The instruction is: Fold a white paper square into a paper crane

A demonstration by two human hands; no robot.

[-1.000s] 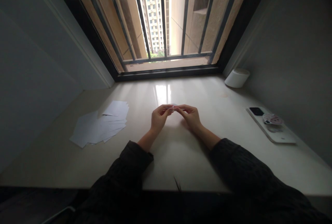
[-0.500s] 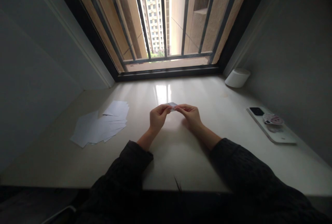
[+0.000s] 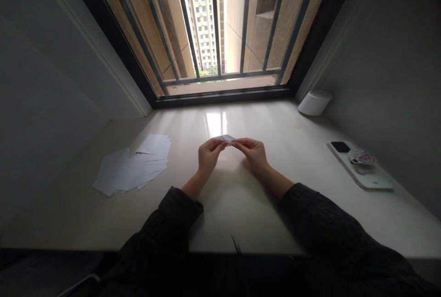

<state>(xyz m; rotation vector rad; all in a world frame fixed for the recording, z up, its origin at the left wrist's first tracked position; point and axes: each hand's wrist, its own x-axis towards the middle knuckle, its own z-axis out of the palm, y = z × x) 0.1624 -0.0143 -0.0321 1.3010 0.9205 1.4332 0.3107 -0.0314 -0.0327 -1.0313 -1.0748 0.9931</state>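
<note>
Both of my hands meet over the middle of a pale window-ledge desk (image 3: 241, 205). My left hand (image 3: 208, 155) and my right hand (image 3: 253, 152) each pinch one end of a small folded piece of white paper (image 3: 227, 138), held just above the surface. The fingers of both hands are curled closed on it. Dark sleeves cover both forearms.
A loose, fanned pile of white paper sheets (image 3: 132, 166) lies on the desk to the left. A white phone (image 3: 360, 168) with a round sticker lies at the right, and a white cylinder (image 3: 314, 103) sits in the far right corner. A barred window (image 3: 220, 35) closes the far side.
The folded paper now shows a little more above my fingertips than one second ago. My hands have stayed in the same place.
</note>
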